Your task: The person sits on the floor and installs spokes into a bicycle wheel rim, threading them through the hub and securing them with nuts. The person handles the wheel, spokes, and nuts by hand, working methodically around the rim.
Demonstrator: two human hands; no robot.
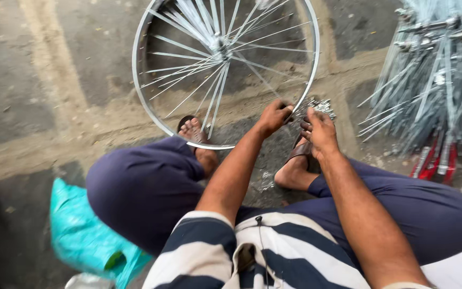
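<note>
Down on the concrete floor (pixel 54 80) I squat with my knees wide, and everything lies within reach of my feet. Largest before me is the wheel (pixel 225 69), a bare silver rim without a tyre, standing nearly upright and leaning away from me, its lower edge resting between my sandalled feet. Spokes fan from the hub (pixel 221 43) to the rim across most of the circle, so I judge the lacing well along; on the lower right, where I work, the spokes look thinner on the ground and some seem yet to be seated, though I cannot count them.

Off to my right a big heap of loose spokes (pixel 434 69) lies on the floor, well apart from the wheel, with some red-handled things (pixel 434 160) at its near edge that I cannot make out. At my left knee sits a crumpled teal bag (pixel 81 225).

My left hand (pixel 275 116) is closed on the rim at its lower right, fingers curled over the edge, holding it steady. My right hand (pixel 319 131) is just beside it, fingers pinched narrow; whether they grip a spoke end or a nipple is too small to tell. Just beyond that hand, a small pile of shiny nipples (pixel 322 105) rests on the floor near the rim.
</note>
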